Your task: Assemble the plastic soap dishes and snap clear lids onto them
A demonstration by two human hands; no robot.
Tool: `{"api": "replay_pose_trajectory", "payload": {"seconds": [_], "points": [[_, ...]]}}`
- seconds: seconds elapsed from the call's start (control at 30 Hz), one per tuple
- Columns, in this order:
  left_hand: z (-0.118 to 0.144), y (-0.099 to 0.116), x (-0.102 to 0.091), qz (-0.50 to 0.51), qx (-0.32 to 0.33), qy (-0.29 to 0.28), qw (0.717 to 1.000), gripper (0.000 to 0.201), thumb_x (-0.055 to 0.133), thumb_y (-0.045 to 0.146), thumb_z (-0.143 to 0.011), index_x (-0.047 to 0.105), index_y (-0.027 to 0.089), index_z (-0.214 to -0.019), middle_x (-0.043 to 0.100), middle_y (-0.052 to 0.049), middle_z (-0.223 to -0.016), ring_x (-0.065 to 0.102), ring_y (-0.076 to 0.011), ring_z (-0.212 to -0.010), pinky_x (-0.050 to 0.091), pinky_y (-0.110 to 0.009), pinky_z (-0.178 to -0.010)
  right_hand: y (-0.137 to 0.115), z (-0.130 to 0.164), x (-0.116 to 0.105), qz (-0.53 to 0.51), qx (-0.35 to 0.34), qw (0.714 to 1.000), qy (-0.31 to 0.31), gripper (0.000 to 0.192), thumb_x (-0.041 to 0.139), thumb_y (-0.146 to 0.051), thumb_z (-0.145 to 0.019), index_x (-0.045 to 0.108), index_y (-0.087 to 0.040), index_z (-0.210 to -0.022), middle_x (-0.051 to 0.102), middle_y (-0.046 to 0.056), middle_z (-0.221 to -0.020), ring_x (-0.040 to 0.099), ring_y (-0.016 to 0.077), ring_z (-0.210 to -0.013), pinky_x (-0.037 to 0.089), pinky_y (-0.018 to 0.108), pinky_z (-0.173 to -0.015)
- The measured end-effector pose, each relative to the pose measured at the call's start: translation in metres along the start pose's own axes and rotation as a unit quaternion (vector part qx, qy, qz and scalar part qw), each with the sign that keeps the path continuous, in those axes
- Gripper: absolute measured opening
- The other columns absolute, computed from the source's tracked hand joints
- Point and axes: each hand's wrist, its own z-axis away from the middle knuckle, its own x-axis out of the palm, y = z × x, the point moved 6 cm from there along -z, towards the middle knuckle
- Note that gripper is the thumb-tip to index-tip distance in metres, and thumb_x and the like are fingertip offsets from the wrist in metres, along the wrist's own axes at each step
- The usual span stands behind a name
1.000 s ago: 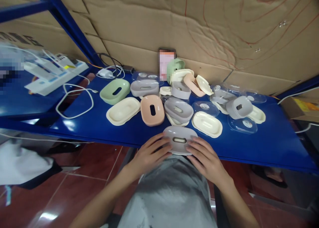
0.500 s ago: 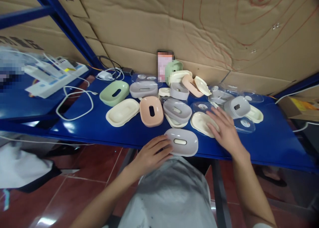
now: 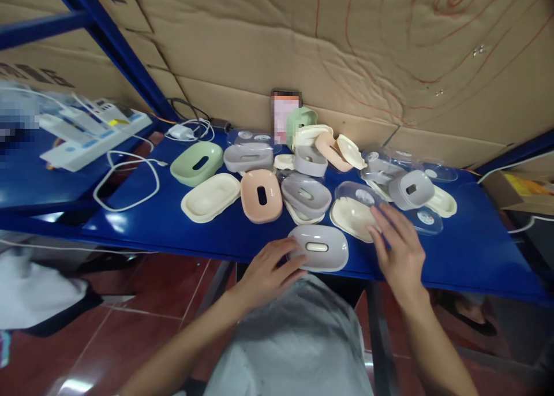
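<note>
My left hand point(image 3: 277, 269) is closed on the left end of a grey oval soap dish point(image 3: 337, 249), which has a slot with a cream piece showing in it, at the front edge of the table. My right hand point(image 3: 400, 249) has its fingertips closed at the right end of a clear plastic lid point(image 3: 348, 193) bearing a round sticker. Under that lid's near edge lies a cream oval tray point(image 3: 352, 218), close to my right thumb. Left of it, another grey dish point(image 3: 306, 194) rests on a cream tray.
Peach point(image 3: 272, 205) and green point(image 3: 210, 168) dishes and a cream tray point(image 3: 210, 197) lie to the left. Behind are a phone point(image 3: 281, 110) and piled dishes. A grey cup-like part point(image 3: 419, 194) stands at right. A white cable point(image 3: 104, 202) and power strip point(image 3: 86, 150) are at left.
The clear lid has shifted right and toward me with my right hand, its near edge overlapping the cream tray. My left hand and the grey dish have barely moved.
</note>
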Motion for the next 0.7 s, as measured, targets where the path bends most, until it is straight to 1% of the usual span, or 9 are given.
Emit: {"api": "replay_pose_trajectory", "payload": {"seconds": [0.07,0.13,0.2,0.27,0.4,0.47,0.57,0.63,0.7], "points": [[0.002,-0.001,-0.001,0.0,-0.002,0.024,1.0,0.033,0.078,0.032,-0.098,0.069,0.018,-0.127,0.067,-0.017,-0.133,0.068,-0.0292,-0.127,0.063,-0.046,-0.104,-0.03,0.024,-0.003,-0.006,-0.011,1.0,-0.001,0.068,0.071,-0.015,-0.1,0.052,-0.036,-0.161,0.069,0.009,-0.147,0.065,0.0323,-0.136,0.055,0.051,-0.116],[0.005,-0.002,-0.004,0.007,-0.01,0.045,0.999,0.039,0.079,0.033,-0.097,0.067,0.02,-0.132,0.063,-0.017,-0.14,0.065,-0.0294,-0.134,0.062,-0.045,-0.108,-0.057,0.043,0.002,-0.025,-0.025,0.999,-0.016,0.072,0.073,-0.012,-0.098,0.05,-0.034,-0.163,0.071,0.01,-0.143,0.067,0.0317,-0.132,0.056,0.051,-0.115],[0.006,-0.004,-0.005,0.015,-0.021,0.054,0.998,0.044,0.08,0.031,-0.096,0.064,0.021,-0.137,0.061,-0.017,-0.143,0.063,-0.0294,-0.137,0.061,-0.046,-0.11,-0.076,0.054,0.009,-0.038,-0.035,0.998,-0.026,0.073,0.073,-0.013,-0.098,0.049,-0.033,-0.163,0.073,0.01,-0.138,0.069,0.0311,-0.128,0.056,0.052,-0.113],[0.006,-0.006,-0.005,0.024,-0.029,0.043,0.998,0.049,0.082,0.029,-0.095,0.063,0.023,-0.139,0.062,-0.016,-0.143,0.062,-0.0306,-0.138,0.06,-0.048,-0.111,-0.086,0.055,0.015,-0.042,-0.04,0.998,-0.031,0.071,0.073,-0.014,-0.099,0.05,-0.034,-0.162,0.075,0.009,-0.134,0.071,0.0305,-0.125,0.057,0.053,-0.111],[0.004,-0.007,-0.005,0.047,-0.024,0.022,0.998,0.044,0.081,0.028,-0.095,0.065,0.022,-0.135,0.064,-0.016,-0.139,0.063,-0.032,-0.139,0.059,-0.05,-0.112,-0.09,0.05,0.022,-0.051,-0.066,0.995,-0.046,0.068,0.073,-0.014,-0.098,0.054,-0.034,-0.159,0.076,0.008,-0.131,0.072,0.0293,-0.122,0.057,0.051,-0.108],[0.004,-0.007,-0.005,0.054,-0.023,0.026,0.998,0.04,0.081,0.027,-0.095,0.066,0.02,-0.131,0.065,-0.016,-0.137,0.063,-0.0313,-0.138,0.06,-0.049,-0.112,-0.087,0.05,0.024,-0.061,-0.081,0.993,-0.059,0.068,0.073,-0.012,-0.098,0.053,-0.033,-0.159,0.076,0.008,-0.134,0.071,0.0289,-0.125,0.055,0.05,-0.111],[0.006,-0.01,-0.005,0.056,-0.029,0.03,0.998,0.041,0.084,0.026,-0.093,0.067,0.021,-0.13,0.065,-0.016,-0.138,0.064,-0.0306,-0.136,0.06,-0.048,-0.111,-0.079,0.056,0.028,-0.062,-0.092,0.99,-0.085,0.069,0.067,-0.008,-0.1,0.05,-0.034,-0.162,0.073,0.007,-0.14,0.068,0.0278,-0.132,0.052,0.05,-0.115],[0.006,-0.01,-0.004,0.059,-0.032,0.028,0.997,0.041,0.085,0.027,-0.092,0.068,0.022,-0.129,0.064,-0.015,-0.138,0.062,-0.0317,-0.139,0.059,-0.05,-0.113,-0.077,0.062,0.031,-0.054,-0.097,0.989,-0.099,0.068,0.063,-0.007,-0.101,0.049,-0.035,-0.162,0.072,0.006,-0.142,0.066,0.0271,-0.135,0.051,0.05,-0.117],[0.005,-0.011,-0.001,0.06,-0.041,0.013,0.997,0.042,0.085,0.03,-0.091,0.068,0.021,-0.128,0.06,-0.016,-0.144,0.057,-0.0343,-0.146,0.057,-0.051,-0.115,-0.076,0.066,0.034,-0.047,-0.102,0.987,-0.111,0.066,0.061,-0.007,-0.102,0.05,-0.035,-0.162,0.072,0.006,-0.143,0.065,0.0268,-0.136,0.049,0.05,-0.12]]}}
